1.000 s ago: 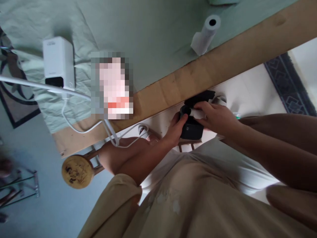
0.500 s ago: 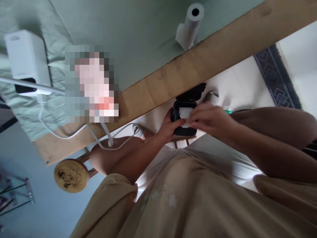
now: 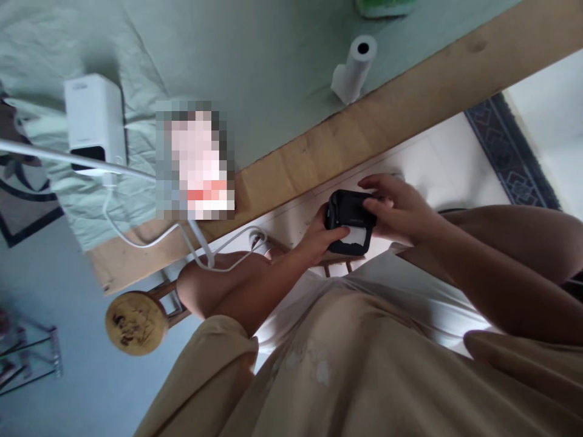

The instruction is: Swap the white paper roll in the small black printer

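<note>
Above my lap, my left hand (image 3: 321, 235) grips a small black receipt printer (image 3: 336, 212) from its left side, with the thumb across its front. White paper (image 3: 354, 235) shows in the lower part of the printer, its edge uneven. The black lid (image 3: 357, 206) is folded down over the upper part; I cannot tell whether it is latched. On the printer's right side rests my right hand (image 3: 396, 206), its thumb on the lid's edge and its index finger lifted off. The other fingers go partly behind the printer.
On the green-covered table stand a white paper roll (image 3: 357, 70), a white box-shaped device (image 3: 93, 115) with a cable, and a blurred-out item (image 3: 198, 161) on a white stand. A green object (image 3: 385, 6) is at the top edge. A round wooden stool (image 3: 136, 321) stands left.
The printer's lid has swung from raised to folded down over the body. My right hand has left the paper and moved to the lid and right side. The view has shifted slightly.
</note>
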Demonstrator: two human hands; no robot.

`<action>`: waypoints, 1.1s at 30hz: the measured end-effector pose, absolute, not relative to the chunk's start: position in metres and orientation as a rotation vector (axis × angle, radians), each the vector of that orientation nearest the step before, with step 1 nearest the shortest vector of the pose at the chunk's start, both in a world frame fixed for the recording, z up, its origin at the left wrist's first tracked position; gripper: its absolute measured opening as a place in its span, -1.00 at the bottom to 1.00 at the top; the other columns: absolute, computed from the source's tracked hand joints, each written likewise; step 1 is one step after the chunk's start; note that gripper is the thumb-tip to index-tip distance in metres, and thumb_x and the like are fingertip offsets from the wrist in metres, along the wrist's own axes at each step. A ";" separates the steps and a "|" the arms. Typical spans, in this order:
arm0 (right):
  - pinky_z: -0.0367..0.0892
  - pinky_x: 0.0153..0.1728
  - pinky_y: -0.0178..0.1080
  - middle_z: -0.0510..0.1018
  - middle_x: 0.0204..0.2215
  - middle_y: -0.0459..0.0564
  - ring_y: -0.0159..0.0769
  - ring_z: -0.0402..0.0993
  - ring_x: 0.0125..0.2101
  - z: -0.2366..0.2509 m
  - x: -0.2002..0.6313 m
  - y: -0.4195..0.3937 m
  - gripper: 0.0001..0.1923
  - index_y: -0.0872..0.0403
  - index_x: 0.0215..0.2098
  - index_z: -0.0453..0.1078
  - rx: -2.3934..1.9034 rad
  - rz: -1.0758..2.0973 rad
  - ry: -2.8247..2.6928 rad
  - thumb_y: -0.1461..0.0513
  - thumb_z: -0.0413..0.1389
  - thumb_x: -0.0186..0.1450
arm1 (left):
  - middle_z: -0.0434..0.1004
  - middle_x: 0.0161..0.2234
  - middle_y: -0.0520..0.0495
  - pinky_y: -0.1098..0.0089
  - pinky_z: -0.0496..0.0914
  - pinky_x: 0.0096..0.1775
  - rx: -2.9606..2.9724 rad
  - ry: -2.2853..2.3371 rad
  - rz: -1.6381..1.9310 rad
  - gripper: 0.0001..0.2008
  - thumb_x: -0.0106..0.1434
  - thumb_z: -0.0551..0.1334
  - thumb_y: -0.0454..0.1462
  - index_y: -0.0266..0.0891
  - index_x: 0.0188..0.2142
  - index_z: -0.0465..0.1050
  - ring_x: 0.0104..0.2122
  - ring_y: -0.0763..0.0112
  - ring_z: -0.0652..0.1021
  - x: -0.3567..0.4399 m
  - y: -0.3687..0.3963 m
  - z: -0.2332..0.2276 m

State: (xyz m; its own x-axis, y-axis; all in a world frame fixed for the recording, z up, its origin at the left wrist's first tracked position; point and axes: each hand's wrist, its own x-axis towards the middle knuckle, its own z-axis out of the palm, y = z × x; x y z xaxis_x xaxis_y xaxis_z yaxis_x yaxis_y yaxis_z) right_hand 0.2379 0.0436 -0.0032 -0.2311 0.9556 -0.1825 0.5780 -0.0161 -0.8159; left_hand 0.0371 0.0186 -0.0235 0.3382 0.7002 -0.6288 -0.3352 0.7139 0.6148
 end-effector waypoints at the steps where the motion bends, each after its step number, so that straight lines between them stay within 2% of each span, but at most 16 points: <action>1: 0.48 -0.05 -0.05 0.54 0.01 0.14 -0.12 0.52 -0.05 -0.004 0.237 0.044 -0.44 0.03 0.14 0.34 -1.566 1.191 -1.886 -0.08 0.13 0.29 | 0.52 -0.15 -0.04 0.29 0.41 -0.08 0.410 1.013 0.699 -0.28 -0.16 0.48 -0.28 -0.17 0.04 0.38 -0.19 0.33 0.53 0.036 0.019 -0.023; 4: 0.50 -0.07 -0.04 0.53 0.04 0.17 -0.12 0.54 -0.09 -0.007 0.231 0.045 -0.27 0.07 0.25 0.27 -1.518 1.284 -1.978 -0.12 0.17 0.24 | 0.53 -0.17 -0.04 0.31 0.43 -0.15 0.385 1.007 0.707 -0.34 -0.09 0.49 -0.19 -0.15 0.03 0.41 -0.25 0.35 0.53 0.034 0.018 -0.021; 10: 0.46 0.05 0.02 0.48 0.11 0.24 -0.04 0.50 0.04 -0.014 0.217 0.043 -0.21 0.11 0.26 0.25 -1.503 1.206 -2.043 -0.18 0.14 0.24 | 0.56 -0.26 -0.04 0.36 0.42 -0.25 0.281 1.048 0.756 -0.49 0.06 0.39 -0.02 -0.18 -0.04 0.44 -0.29 0.34 0.55 0.030 0.020 -0.024; 14: 0.46 0.07 0.01 0.48 0.09 0.20 -0.07 0.49 0.05 -0.014 0.217 0.044 -0.27 0.07 0.26 0.26 -1.484 1.117 -2.074 -0.16 0.11 0.28 | 0.57 -0.33 -0.06 0.31 0.46 -0.19 0.206 1.060 0.769 -0.60 0.18 0.26 0.00 -0.22 -0.11 0.44 -0.26 0.27 0.59 0.032 0.026 -0.026; 17: 0.41 0.18 0.07 0.43 0.13 0.20 -0.03 0.41 0.16 -0.010 0.221 0.046 -0.33 0.07 0.22 0.31 -1.476 0.993 -2.093 -0.13 0.10 0.29 | 0.57 -0.36 -0.04 0.32 0.46 -0.15 0.179 1.070 0.792 -0.69 0.26 0.21 -0.06 -0.22 -0.13 0.44 -0.25 0.29 0.60 0.036 0.030 -0.026; 19: 0.40 0.19 0.09 0.43 0.12 0.19 -0.03 0.40 0.16 -0.007 0.224 0.046 -0.36 0.06 0.20 0.33 -1.463 0.930 -2.119 -0.11 0.11 0.29 | 0.57 -0.36 -0.03 0.35 0.44 -0.17 0.171 1.075 0.803 -0.71 0.29 0.20 -0.08 -0.22 -0.13 0.45 -0.28 0.32 0.59 0.039 0.031 -0.026; 24: 0.46 0.13 0.09 0.43 0.13 0.16 -0.01 0.43 0.15 -0.005 0.227 0.043 -0.39 0.00 0.21 0.33 -1.426 0.877 -2.201 -0.04 0.19 0.25 | 0.56 -0.35 -0.01 0.41 0.38 -0.27 0.154 1.097 0.826 -0.77 0.33 0.18 -0.15 -0.24 -0.15 0.49 -0.38 0.45 0.52 0.041 0.033 -0.028; 28: 0.48 0.10 0.05 0.45 0.11 0.10 -0.06 0.47 0.11 -0.005 0.229 0.043 -0.41 -0.06 0.19 0.34 -1.398 0.862 -2.229 0.01 0.23 0.23 | 0.58 -0.34 -0.04 0.38 0.41 -0.26 0.118 1.091 0.790 -0.71 0.33 0.16 -0.10 -0.25 -0.15 0.49 -0.38 0.41 0.54 0.042 0.033 -0.028; 31: 0.51 0.03 -0.05 0.48 0.05 0.07 -0.13 0.51 0.05 -0.002 0.230 0.045 -0.52 -0.05 0.11 0.40 -1.322 0.762 -2.263 0.07 0.21 0.24 | 0.60 -0.34 -0.06 0.35 0.44 -0.25 0.112 1.087 0.760 -0.69 0.31 0.18 -0.06 -0.25 -0.18 0.49 -0.37 0.37 0.56 0.043 0.032 -0.027; 33: 0.50 -0.04 -0.10 0.52 -0.04 0.05 -0.19 0.52 -0.04 0.002 0.231 0.046 -0.66 -0.05 0.00 0.46 -1.317 0.595 -2.257 0.12 0.17 0.27 | 0.60 -0.35 -0.04 0.36 0.44 -0.25 0.134 1.084 0.758 -0.72 0.27 0.23 -0.07 -0.23 -0.20 0.47 -0.36 0.37 0.56 0.043 0.031 -0.026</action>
